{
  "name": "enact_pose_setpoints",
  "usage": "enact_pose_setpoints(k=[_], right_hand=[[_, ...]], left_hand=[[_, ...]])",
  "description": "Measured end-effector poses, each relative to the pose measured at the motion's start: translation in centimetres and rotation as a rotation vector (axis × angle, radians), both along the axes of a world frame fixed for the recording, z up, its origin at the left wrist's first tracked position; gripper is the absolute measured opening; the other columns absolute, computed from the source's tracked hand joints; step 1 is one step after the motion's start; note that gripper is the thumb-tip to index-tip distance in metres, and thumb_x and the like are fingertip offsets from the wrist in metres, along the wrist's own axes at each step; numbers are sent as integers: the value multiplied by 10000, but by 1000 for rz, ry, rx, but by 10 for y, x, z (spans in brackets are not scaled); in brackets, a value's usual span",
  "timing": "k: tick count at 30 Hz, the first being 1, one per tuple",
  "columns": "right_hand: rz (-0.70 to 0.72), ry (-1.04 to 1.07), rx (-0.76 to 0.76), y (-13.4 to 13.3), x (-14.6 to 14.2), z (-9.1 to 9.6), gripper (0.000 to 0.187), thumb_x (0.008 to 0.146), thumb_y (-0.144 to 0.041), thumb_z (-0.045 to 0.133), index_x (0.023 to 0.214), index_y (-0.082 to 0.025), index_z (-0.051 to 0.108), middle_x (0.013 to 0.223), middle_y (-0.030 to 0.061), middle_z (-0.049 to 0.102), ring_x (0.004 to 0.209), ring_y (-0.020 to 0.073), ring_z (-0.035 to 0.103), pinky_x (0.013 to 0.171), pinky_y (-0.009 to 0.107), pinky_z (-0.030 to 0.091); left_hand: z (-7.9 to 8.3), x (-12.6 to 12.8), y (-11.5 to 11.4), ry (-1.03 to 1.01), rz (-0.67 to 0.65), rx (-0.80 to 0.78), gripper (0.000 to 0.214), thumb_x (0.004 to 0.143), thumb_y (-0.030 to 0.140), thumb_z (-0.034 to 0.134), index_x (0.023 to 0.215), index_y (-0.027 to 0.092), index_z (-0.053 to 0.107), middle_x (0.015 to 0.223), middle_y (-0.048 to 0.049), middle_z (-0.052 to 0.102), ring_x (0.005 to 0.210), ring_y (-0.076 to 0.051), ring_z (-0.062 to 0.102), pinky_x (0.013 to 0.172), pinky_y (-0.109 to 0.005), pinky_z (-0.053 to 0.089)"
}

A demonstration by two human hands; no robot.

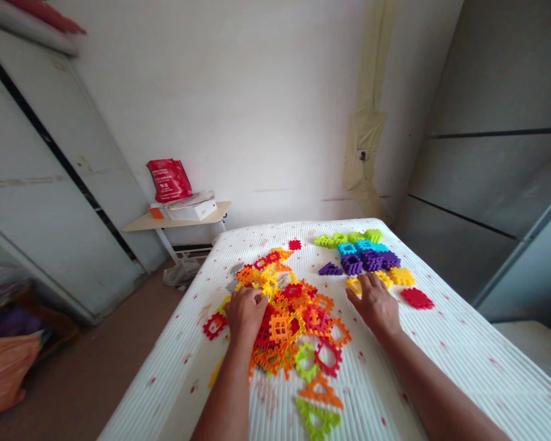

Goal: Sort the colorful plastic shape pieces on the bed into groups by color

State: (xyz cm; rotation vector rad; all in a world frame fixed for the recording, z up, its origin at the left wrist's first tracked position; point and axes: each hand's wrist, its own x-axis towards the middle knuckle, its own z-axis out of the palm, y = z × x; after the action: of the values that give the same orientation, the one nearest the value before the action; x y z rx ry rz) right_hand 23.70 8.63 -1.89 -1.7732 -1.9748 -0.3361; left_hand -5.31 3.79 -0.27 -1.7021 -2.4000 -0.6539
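My left hand (247, 312) reaches into a loose pile of toothed plastic building tiles (280, 329) in red, orange and yellow. Its fingers are curled down beside yellow tiles, and what they hold is hidden. My right hand (377, 303) is over a row of yellow tiles (354, 285), thumb apart from the fingers, fingertips touching or just above them. Behind that row stand sorted stacks: purple tiles (371, 260), blue tiles (362, 246) and green tiles (356, 237). A solid yellow tile (401, 276) and a red tile (417, 298) lie right of my right hand.
The tiles lie on a white ribbed bed cover (441, 367) with red spots. One red tile (294, 244) sits apart toward the far edge. A small side table (142, 223) at back left carries a red bag (168, 179) and a white box (195, 209). Grey cabinets (496, 171) stand at right.
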Motion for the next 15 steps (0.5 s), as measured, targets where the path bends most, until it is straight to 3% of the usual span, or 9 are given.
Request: enact_pose_setpoints(k=[7,12,15], right_hand=[[80,25,45,0,-3,-3,259,862,-360,460,1028,-189,562,1038,88,590,884,206,558,583,253,403],[195,52,83,0,-5,-5,226,863,-329,457,964,-175,589,959,91,613,836,206,577,613,267,428],[339,175,98,0,-7,-8,199,871,-303,442,921,-180,589,929,79,618,809,186,586,653,271,450]], left_hand=[[-1,-2,1,-53,19,36,202,760,280,506,777,218,698,841,-59,692,810,-222,607,689,-318,425],[-10,-14,1,-198,8,327,189,758,294,530,791,198,689,800,-47,702,718,-185,622,677,-296,467],[-11,-14,-2,-290,-98,500,186,755,305,548,795,189,688,786,-38,701,696,-167,632,670,-284,492]])
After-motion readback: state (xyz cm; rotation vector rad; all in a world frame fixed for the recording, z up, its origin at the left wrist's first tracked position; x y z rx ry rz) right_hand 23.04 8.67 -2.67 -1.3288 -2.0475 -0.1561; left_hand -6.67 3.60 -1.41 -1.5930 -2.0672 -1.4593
